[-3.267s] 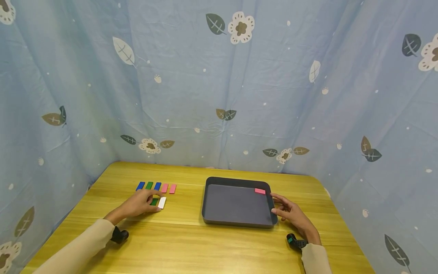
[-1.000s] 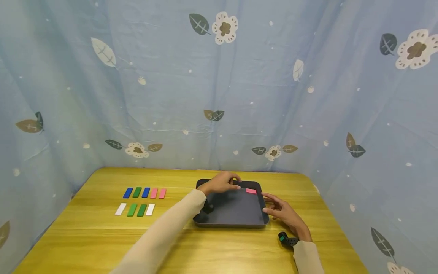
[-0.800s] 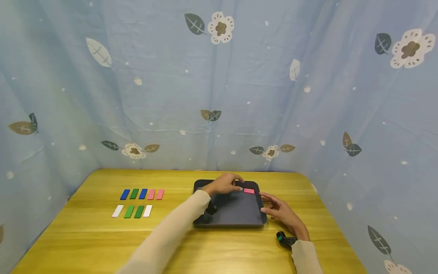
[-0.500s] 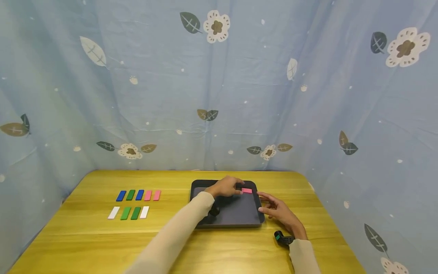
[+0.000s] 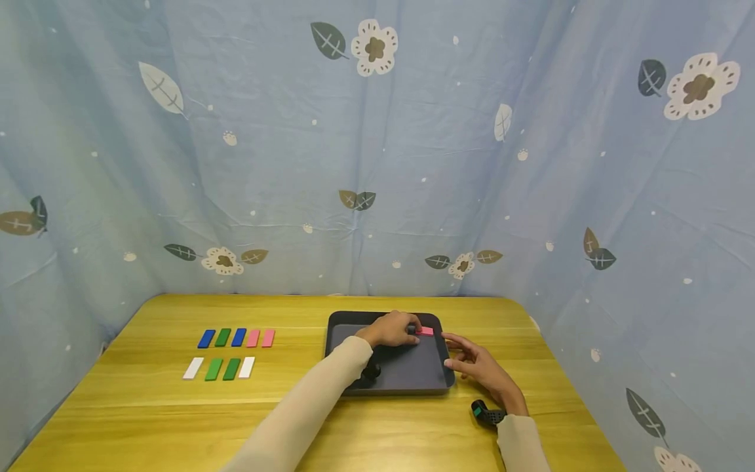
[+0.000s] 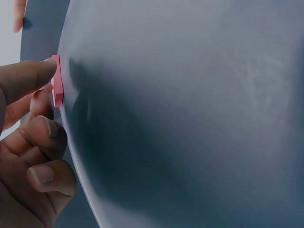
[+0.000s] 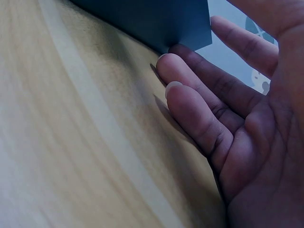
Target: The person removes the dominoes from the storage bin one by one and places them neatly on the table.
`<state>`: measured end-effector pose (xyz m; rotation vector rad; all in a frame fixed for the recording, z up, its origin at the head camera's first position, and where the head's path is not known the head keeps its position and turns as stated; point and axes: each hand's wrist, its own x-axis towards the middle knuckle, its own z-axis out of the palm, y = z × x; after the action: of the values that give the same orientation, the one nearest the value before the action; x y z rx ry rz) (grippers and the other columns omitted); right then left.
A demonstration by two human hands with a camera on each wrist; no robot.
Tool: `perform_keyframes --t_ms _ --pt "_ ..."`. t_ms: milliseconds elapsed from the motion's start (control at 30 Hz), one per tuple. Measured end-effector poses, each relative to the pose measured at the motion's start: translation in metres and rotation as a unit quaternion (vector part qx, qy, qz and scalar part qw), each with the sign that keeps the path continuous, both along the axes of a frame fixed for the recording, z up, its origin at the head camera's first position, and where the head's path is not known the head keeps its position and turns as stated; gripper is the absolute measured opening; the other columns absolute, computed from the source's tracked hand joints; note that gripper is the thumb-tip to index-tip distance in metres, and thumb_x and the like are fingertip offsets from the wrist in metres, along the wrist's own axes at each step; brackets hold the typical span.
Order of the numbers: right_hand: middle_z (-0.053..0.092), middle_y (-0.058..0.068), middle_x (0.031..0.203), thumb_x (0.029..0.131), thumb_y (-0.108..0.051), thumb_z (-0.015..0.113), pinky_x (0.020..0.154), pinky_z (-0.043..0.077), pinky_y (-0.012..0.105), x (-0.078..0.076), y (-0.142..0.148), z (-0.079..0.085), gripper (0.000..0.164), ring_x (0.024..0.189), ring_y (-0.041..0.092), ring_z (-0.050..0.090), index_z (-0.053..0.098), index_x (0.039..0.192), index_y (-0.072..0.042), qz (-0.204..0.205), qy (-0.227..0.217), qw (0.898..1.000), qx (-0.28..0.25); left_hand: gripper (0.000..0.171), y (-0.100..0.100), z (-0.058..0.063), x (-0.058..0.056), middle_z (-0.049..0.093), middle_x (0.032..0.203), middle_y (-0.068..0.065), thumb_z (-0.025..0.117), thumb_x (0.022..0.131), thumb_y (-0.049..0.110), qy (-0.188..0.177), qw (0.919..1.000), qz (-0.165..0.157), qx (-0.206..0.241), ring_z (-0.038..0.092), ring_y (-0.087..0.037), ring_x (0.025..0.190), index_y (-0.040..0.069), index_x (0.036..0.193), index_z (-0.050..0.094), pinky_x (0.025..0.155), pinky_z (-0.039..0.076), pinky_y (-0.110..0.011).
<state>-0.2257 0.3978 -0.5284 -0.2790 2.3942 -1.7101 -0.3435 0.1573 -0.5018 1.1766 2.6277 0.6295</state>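
My left hand [image 5: 396, 329] reaches over the dark grey tray [image 5: 413, 367] and pinches the left end of a pink domino block [image 5: 426, 331] near the tray's far right corner. In the left wrist view, fingertips meet at this pink block [image 6: 58, 90], which lies against the tray wall, while the other fingers curl in below it. Just outside the tray's right side, my right hand [image 5: 480, 367] has relaxed fingers and its thumb at the rim. The right wrist view puts those fingertips [image 7: 173, 66] close by the tray's outer wall [image 7: 156, 23], low over the wooden table.
On the table's left lie two rows of domino blocks: blue, green, blue and two pink blocks [image 5: 252, 338] behind, white, two green and white blocks [image 5: 246, 367] in front. Blue patterned curtains [image 5: 283, 164] hang around the yellow wooden table [image 5: 147, 419].
My left hand has left the white block at the left, crossed into the tray and closed on the pink block. The right hand has stayed by the tray; the head view has shifted.
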Motion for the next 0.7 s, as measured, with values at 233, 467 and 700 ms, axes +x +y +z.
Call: perform_keyframes --t_ms 233,467,700 --pt "0.046 0.014 0.139 0.091 -0.019 0.066 0.065 0.048 0.036 0.003 -0.001 0.004 0.061 0.092 0.031 0.055 0.040 0.146 -0.020 0.005 0.009 1.000 -0.002 0.040 0.007 0.002 0.003 0.063 0.112 0.000 0.070 0.088 0.029 -0.014 0.9999 0.005 0.006 0.058 -0.013 0.095 0.015 0.125 0.061 0.085 0.048 -0.034" --pt "0.047 0.009 0.139 0.089 -0.025 0.069 0.064 0.048 0.035 -0.006 0.005 -0.015 0.061 0.092 0.031 0.055 0.042 0.144 -0.029 -0.009 0.009 1.000 0.005 0.038 0.007 0.004 0.008 0.063 0.107 0.001 0.073 0.086 0.031 0.010 0.9995 0.028 -0.014 0.058 -0.013 0.090 0.015 0.119 0.062 0.080 0.048 -0.033" --pt "0.047 0.008 0.139 0.089 -0.028 0.069 0.064 0.048 0.034 -0.006 0.007 -0.015 0.061 0.092 0.032 0.055 0.042 0.144 -0.029 -0.006 0.013 1.000 0.009 0.026 0.007 0.003 0.009 0.061 0.092 0.007 0.073 0.084 0.034 0.008 0.9988 0.037 -0.030 0.057 -0.011 0.081 0.019 0.105 0.067 0.073 0.047 -0.032"
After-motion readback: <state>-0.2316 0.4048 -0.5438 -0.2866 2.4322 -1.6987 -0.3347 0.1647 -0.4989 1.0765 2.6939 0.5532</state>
